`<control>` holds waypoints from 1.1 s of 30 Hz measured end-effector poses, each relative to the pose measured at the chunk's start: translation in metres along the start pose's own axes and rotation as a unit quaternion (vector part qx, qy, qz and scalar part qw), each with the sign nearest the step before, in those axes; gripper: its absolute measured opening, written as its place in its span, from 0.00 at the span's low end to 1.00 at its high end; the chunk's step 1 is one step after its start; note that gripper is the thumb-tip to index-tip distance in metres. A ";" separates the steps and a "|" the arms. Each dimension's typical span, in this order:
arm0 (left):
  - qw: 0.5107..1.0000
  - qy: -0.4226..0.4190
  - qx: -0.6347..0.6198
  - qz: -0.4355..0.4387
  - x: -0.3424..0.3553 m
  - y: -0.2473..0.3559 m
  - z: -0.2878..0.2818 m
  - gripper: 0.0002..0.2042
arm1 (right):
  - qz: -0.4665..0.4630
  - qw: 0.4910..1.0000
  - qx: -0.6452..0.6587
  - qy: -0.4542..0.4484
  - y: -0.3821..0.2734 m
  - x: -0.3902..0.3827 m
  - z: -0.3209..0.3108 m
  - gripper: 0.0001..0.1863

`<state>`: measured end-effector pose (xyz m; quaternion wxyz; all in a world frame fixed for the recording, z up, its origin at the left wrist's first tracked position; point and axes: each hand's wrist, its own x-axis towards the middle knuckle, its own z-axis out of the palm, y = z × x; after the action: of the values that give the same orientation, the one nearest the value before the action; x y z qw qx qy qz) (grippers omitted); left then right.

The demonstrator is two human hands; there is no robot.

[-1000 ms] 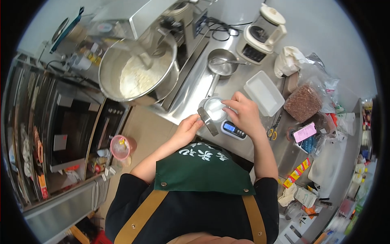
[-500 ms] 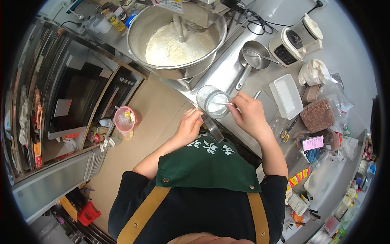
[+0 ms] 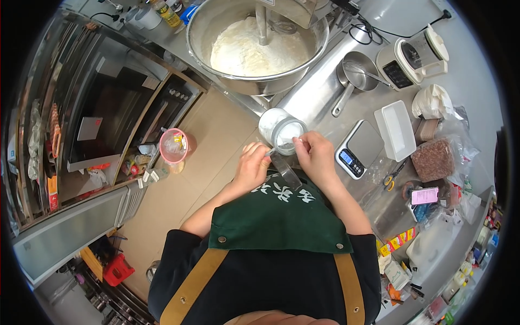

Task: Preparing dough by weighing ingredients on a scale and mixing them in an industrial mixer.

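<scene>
A clear glass jar point(image 3: 275, 129) of white powder stands at the counter edge in front of me, its mouth open. My right hand point(image 3: 316, 156) is closed in a pinch at the jar's mouth, on a thin white utensil whose far end is hidden. My left hand point(image 3: 253, 165) is closed on the rim of a shiny metal container point(image 3: 286, 172), seen edge-on just below the jar; its inside is hidden.
Beyond the jar stands a large steel mixer bowl point(image 3: 303, 76) holding flour. To the right are a digital scale point(image 3: 351, 162), a small saucepan point(image 3: 342, 101) with a whisk, a white tray point(image 3: 395, 132), scissors point(image 3: 391, 180) and a phone point(image 3: 424, 196). A pink bin point(image 3: 189, 146) stands on the floor at left.
My right hand has moved left and down, closer to the jar's mouth, and the white utensil shows less. The view has shifted, bringing the scale out from behind my right arm.
</scene>
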<state>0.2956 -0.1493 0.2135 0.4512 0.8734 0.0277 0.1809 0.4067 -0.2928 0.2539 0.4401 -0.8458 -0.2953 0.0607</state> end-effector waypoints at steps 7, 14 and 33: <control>0.999 0.039 -0.008 -0.022 -0.004 -0.004 -0.010 0.02 | 0.074 0.990 0.101 0.056 0.008 0.001 0.012 0.10; 0.997 0.057 -0.022 -0.035 -0.003 -0.005 -0.017 0.03 | 0.128 0.980 0.145 0.045 0.003 0.008 0.013 0.09; 0.996 0.047 -0.035 -0.064 0.000 -0.012 -0.021 0.06 | 0.217 0.953 0.208 0.030 0.010 0.017 0.017 0.10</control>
<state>0.2897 -0.1256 0.2147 0.4904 0.8442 0.0978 0.1931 0.4185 -0.2757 0.2379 0.5907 -0.7810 -0.0722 0.1895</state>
